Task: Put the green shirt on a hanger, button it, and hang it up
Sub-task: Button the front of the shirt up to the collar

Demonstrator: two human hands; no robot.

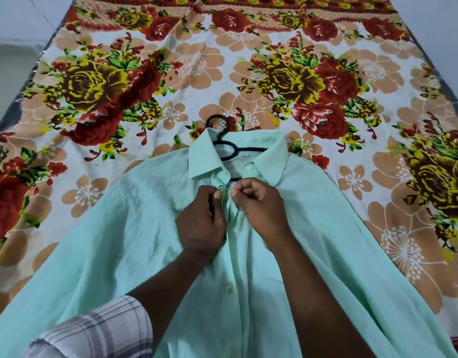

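A pale green shirt (124,244) lies spread front-up on the bed, collar away from me. A black hanger (224,144) sits inside the collar, its hook poking out past the neck. My left hand (202,220) pinches the left front edge just below the collar. My right hand (259,205) pinches the right front edge beside it, thumb and fingers curled on the cloth. The two hands meet at the placket near the top. A small button (229,289) shows lower down the front. The hanger's arms are hidden under the fabric.
A flowered bedsheet (197,68) in red, yellow and tan covers the bed under the shirt. The bed's edges run along the left and right of the view, with pale floor (13,34) at the far left. My plaid sleeve (98,329) is at the bottom left.
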